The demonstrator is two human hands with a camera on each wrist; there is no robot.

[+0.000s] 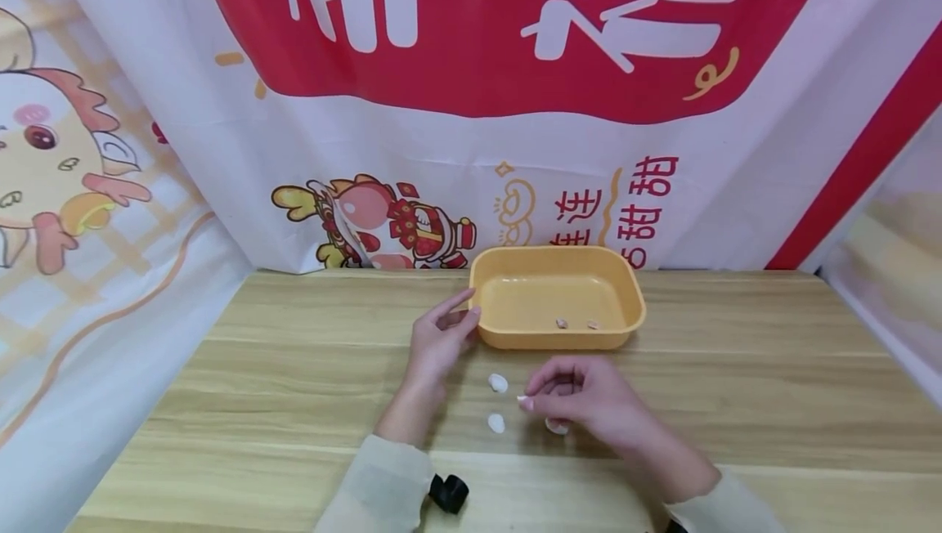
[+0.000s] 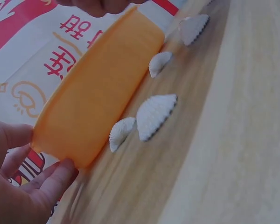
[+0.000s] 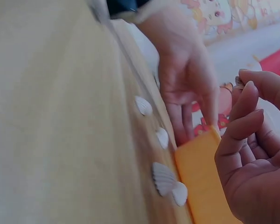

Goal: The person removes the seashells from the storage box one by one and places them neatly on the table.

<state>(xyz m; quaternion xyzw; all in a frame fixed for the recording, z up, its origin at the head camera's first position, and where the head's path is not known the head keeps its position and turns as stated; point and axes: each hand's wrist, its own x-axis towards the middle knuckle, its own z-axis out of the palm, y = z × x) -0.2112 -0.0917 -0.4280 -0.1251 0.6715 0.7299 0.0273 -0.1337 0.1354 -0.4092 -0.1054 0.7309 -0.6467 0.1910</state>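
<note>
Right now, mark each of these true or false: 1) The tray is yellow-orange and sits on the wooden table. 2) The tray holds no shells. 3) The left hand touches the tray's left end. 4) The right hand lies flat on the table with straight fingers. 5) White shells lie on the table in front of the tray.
1) True: the tray is yellow-orange and sits on the wooden table.
2) False: two small shells lie inside it.
3) True: the left hand has fingers at the tray's left end.
4) False: the right hand has curled fingers pinching a shell.
5) True: white shells lie between the tray and the person.
</note>
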